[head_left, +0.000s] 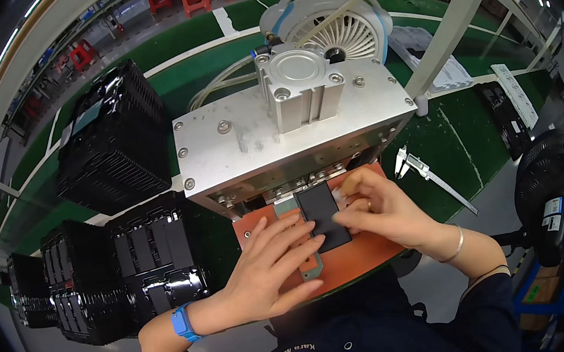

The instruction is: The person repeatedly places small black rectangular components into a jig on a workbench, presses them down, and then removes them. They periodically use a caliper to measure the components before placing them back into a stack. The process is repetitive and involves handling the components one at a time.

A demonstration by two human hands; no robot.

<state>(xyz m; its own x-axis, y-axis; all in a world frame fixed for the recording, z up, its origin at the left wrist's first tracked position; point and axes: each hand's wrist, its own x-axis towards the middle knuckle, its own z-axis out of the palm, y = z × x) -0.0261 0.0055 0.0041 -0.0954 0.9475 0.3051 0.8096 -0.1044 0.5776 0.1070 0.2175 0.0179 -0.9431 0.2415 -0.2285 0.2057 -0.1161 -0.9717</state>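
Observation:
A flat black rectangular part (317, 203) lies on a grey-green fixture (312, 270) over an orange base plate (346, 260), just under the front of a metal press (224, 151). My left hand (262, 265) rests with fingers spread, its fingertips touching the part's left edge. At the part's right edge, my right hand (396, 215) has its fingers curled in, with the thumb tip against the part. Something small and pale shows between those fingers, too small to name.
Stacks of black plastic trays (156, 251) stand on the left, with another tall stack (110, 139) behind. A caliper (433, 177) lies on the green table to the right. A white fan (342, 29) sits behind the press; a black fan (551, 182) stands at right.

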